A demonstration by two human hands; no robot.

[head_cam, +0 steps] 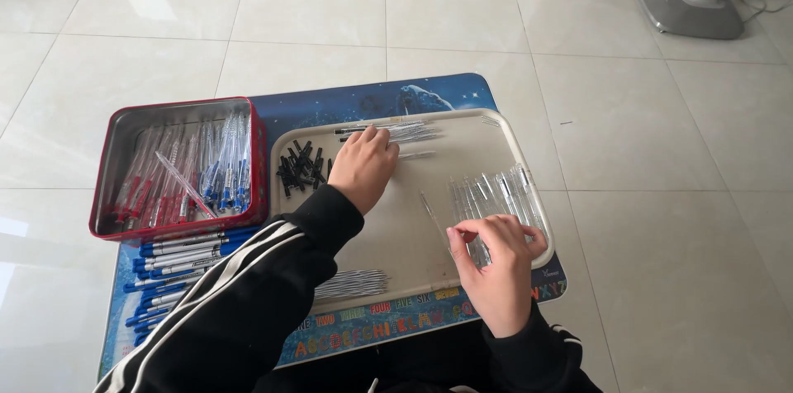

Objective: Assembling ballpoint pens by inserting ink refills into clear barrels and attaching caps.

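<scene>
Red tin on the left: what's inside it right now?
The red tin holds loose pens: red ones on its left side, blue ones on its right, one lying crosswise on top. Pens lower in the pile are covered, so no count.

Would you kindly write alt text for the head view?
Over a beige tray, the left hand reaches for pen refills while the right hand picks at clear pen barrels. Black caps lie between; a red tin holds more pens.

tin left of tray, both on mat
</scene>
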